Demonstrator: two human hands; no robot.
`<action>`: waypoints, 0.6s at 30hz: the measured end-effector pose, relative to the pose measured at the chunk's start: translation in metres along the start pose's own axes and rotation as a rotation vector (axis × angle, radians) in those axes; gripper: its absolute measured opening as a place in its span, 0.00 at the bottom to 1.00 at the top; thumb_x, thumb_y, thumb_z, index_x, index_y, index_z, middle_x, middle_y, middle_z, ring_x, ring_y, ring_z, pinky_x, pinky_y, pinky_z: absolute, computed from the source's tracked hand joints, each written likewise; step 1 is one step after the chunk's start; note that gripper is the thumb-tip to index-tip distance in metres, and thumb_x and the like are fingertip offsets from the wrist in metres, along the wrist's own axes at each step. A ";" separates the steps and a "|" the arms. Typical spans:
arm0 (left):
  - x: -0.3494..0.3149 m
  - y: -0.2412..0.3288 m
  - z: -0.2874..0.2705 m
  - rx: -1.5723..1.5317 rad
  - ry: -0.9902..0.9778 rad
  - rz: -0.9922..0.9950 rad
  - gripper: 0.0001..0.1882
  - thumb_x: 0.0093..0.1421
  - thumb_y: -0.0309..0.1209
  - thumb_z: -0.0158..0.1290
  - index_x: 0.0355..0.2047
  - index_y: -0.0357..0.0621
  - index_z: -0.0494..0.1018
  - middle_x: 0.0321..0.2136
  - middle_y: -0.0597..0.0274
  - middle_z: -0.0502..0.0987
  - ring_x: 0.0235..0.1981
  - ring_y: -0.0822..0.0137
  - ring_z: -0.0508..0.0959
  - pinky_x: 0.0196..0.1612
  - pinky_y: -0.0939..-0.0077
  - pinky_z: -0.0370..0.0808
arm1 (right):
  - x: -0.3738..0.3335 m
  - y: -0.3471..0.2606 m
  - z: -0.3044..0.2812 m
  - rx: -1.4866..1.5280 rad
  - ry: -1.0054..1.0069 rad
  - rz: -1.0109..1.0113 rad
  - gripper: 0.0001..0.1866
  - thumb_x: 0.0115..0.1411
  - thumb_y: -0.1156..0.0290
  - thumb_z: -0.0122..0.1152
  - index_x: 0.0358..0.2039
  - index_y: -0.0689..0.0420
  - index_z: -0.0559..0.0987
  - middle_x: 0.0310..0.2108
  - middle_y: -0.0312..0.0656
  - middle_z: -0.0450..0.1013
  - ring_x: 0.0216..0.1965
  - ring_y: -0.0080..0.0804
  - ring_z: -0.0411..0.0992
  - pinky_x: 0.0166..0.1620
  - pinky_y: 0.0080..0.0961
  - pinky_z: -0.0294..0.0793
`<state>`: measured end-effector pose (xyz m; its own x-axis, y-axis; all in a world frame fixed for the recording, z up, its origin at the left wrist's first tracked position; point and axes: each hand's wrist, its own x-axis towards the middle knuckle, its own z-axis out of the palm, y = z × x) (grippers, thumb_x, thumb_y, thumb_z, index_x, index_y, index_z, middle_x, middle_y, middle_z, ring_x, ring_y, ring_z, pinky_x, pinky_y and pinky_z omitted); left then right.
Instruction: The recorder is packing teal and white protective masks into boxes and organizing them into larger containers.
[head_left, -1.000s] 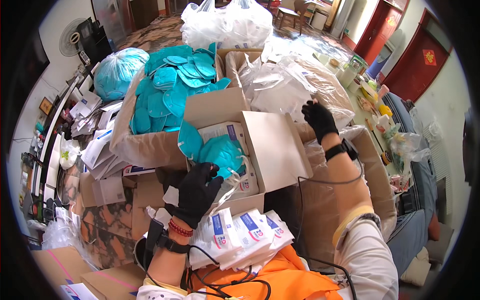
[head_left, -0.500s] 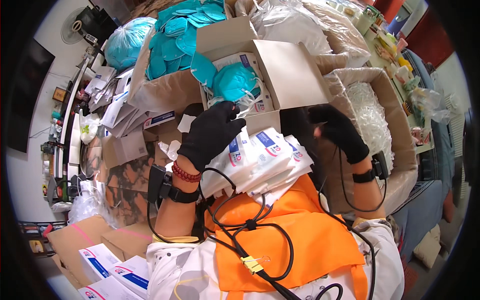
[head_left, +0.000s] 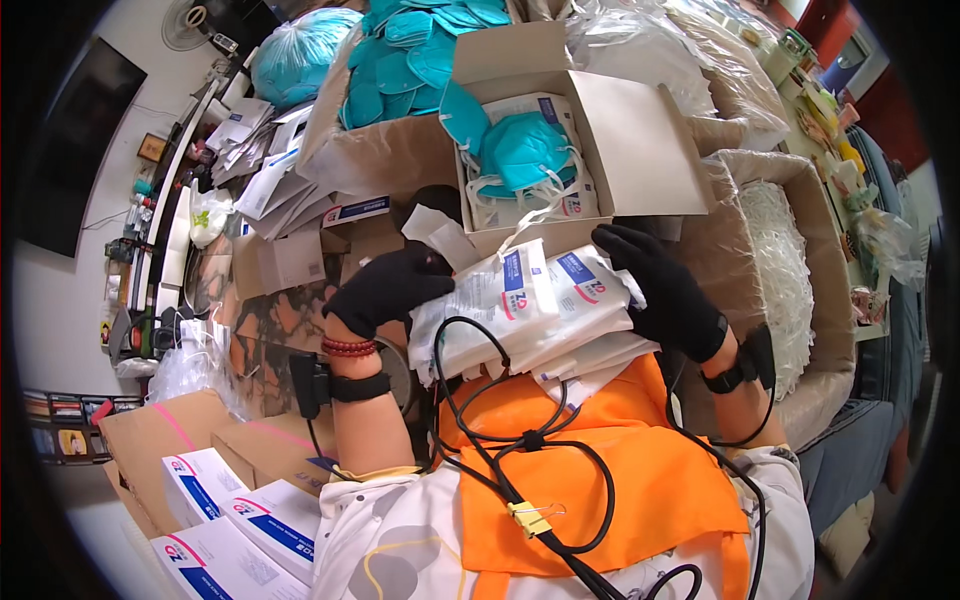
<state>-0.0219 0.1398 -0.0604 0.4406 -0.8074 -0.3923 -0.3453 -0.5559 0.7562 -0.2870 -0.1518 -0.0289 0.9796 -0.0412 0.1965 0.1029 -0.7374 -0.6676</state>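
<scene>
Several white mask packets (head_left: pixel 500 300) with blue and pink print lie overlapped on the orange apron (head_left: pixel 600 490) at my lap. My left hand (head_left: pixel 385 290), in a black glove, has its fingers closed at the left edge of the top packet. On the other side my right hand (head_left: pixel 670 295), also gloved, is beside the packets with its fingers stretched out, its thumb side close to their right end. Beyond them stands an open cardboard box (head_left: pixel 535 232) holding more packets and teal cup masks (head_left: pixel 525 155), whose white ear loops trail over its front edge.
A large carton of teal masks (head_left: pixel 400 70) stands at the far left. On the right, a lined carton (head_left: pixel 835 260) holds white straps (head_left: pixel 775 270). White printed boxes (head_left: pixel 265 530) lie lower left. Black cables (head_left: pixel 530 440) hang across my apron.
My left hand has moved down from the box's front to the packets' left edge. My right hand has come in beside their right end. The view has shifted, too.
</scene>
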 end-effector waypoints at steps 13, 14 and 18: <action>0.013 0.057 0.033 0.289 0.022 0.053 0.27 0.57 0.48 0.61 0.47 0.39 0.76 0.43 0.47 0.81 0.44 0.50 0.81 0.48 0.65 0.76 | 0.044 -0.006 0.008 -0.100 -0.012 -0.239 0.33 0.46 0.84 0.66 0.55 0.50 0.77 0.64 0.47 0.65 0.62 0.49 0.66 0.62 0.36 0.69; 0.013 0.058 0.032 0.297 0.021 0.054 0.27 0.57 0.48 0.60 0.47 0.39 0.76 0.42 0.47 0.81 0.44 0.50 0.81 0.48 0.65 0.76 | 0.043 -0.006 0.008 -0.055 -0.004 -0.193 0.22 0.49 0.79 0.66 0.47 0.52 0.81 0.57 0.45 0.72 0.56 0.45 0.71 0.59 0.34 0.72; 0.015 0.062 0.029 0.286 -0.015 0.046 0.26 0.59 0.50 0.59 0.46 0.39 0.76 0.43 0.47 0.81 0.44 0.50 0.81 0.48 0.65 0.76 | 0.036 0.011 0.017 -0.054 -0.049 -0.238 0.16 0.53 0.73 0.62 0.45 0.53 0.82 0.43 0.42 0.79 0.45 0.41 0.76 0.50 0.32 0.75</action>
<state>-0.0609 0.0879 -0.0346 0.4075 -0.8346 -0.3707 -0.5848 -0.5503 0.5959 -0.2478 -0.1497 -0.0414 0.9363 0.1700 0.3073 0.3237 -0.7573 -0.5672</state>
